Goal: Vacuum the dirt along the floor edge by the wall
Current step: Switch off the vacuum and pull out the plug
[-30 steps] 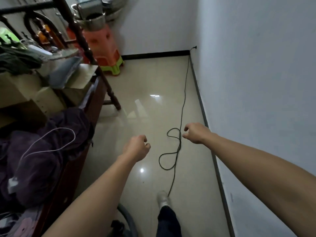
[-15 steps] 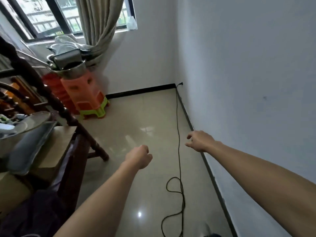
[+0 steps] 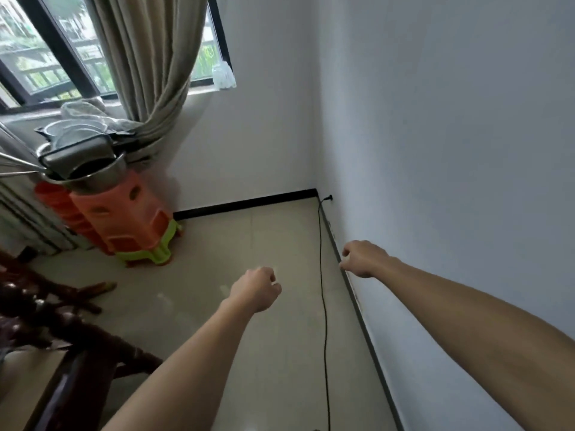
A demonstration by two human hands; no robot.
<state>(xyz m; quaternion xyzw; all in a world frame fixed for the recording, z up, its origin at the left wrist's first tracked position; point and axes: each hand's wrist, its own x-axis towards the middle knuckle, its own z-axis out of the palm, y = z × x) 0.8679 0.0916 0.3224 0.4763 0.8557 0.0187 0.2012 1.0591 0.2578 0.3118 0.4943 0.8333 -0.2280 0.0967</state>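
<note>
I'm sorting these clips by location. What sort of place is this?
Probably a room in a home, maybe a storage corner: a curtain at the window, stacked plastic stools bearing metal pots, and a power cord along the tiled floor to the wall.

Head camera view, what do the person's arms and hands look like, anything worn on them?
Both are bare: the left hand and right hand wear no gloves, and no ring, watch or band shows. The left arm and right arm show no sleeve up to the picture's edge.
</note>
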